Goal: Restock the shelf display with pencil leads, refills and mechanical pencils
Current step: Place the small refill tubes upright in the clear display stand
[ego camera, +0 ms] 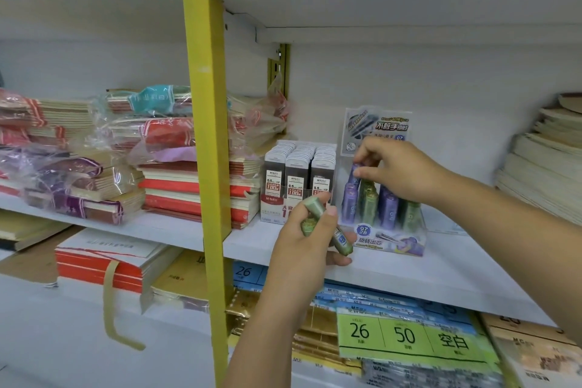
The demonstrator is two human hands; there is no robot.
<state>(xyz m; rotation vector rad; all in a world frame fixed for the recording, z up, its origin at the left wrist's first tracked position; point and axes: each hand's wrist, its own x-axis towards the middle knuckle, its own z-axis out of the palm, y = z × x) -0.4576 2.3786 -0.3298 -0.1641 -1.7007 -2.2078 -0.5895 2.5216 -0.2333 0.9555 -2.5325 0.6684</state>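
At the white shelf (441, 271) mid-frame, the left hand (310, 239) grips green plastic lead tubes (315, 209); the right hand (400, 170) pinches a purple plastic tube (354, 178).

Left hand (310, 238) gripped a few green lead tubes (316, 213) in front of the white shelf (441, 274). Right hand (398, 171) pinched the top of a purple tube (355, 174) standing in the back row of the clear display box (392, 244). More purple and green tubes stood upright in that box. Just to its left was a tray of 0.5 lead cases (296, 178). Past the yellow upright (204, 135) lay wrapped notebook stacks (176, 186). A green label card (409, 337) marked 26 and 50 lay below the shelf.
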